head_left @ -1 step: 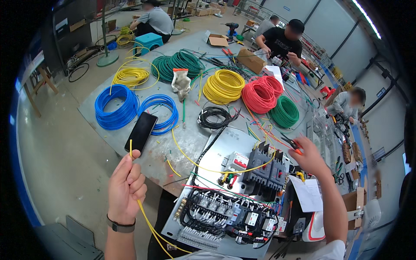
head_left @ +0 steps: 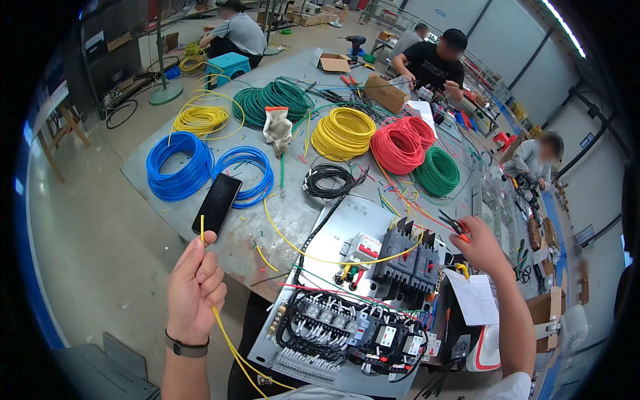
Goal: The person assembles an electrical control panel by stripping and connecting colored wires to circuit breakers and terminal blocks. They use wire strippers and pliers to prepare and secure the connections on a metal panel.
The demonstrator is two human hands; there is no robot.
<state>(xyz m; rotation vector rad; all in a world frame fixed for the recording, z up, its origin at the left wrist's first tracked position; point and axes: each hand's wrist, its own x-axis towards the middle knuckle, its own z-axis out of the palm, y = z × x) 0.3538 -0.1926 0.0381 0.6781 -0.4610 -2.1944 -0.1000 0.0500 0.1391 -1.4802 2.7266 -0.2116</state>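
My left hand (head_left: pixel 193 288) is shut on a thin yellow wire (head_left: pixel 223 333); its cut end sticks up just above my fingers and the rest trails down toward my body. My right hand (head_left: pixel 479 245) reaches over the far right of the metal mounting panel (head_left: pixel 347 223) and grips small cutters with orange handles (head_left: pixel 456 227). On the panel sit black circuit breakers (head_left: pixel 408 257) and a row of black contactors (head_left: pixel 347 323) wired in several colours. A black phone (head_left: pixel 217 203) lies on the grey table (head_left: pixel 293 213) just beyond my left hand.
Wire coils cover the table: two blue (head_left: pixel 177 167), yellow (head_left: pixel 200 120), green (head_left: pixel 273 100), yellow (head_left: pixel 343 133), red (head_left: pixel 400 147), green (head_left: pixel 437 171), black (head_left: pixel 327 180). A work glove (head_left: pixel 277 130) lies among them. A person in black (head_left: pixel 437 63) works at the far side, others beyond.
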